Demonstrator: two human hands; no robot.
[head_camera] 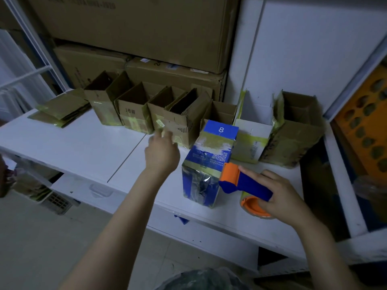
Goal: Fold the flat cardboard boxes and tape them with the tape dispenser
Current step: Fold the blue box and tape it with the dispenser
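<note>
Right hand [278,191] grip closed round tape dispenser [240,181] handle. Its orange head touches blue box [207,164], upright on worktop [83,147] just left of grip. Left hand [162,152] farther left, at brown box [180,122]; fingers blurred, grip unclear.

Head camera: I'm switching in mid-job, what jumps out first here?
A blue box marked 8 stands mid-way along the white table, with yellowish tape across it. At its right edge the right hand grips an orange-and-blue tape dispenser. Behind, a row of open brown boxes lines the back of the table, with the left hand stretched toward one.
</note>
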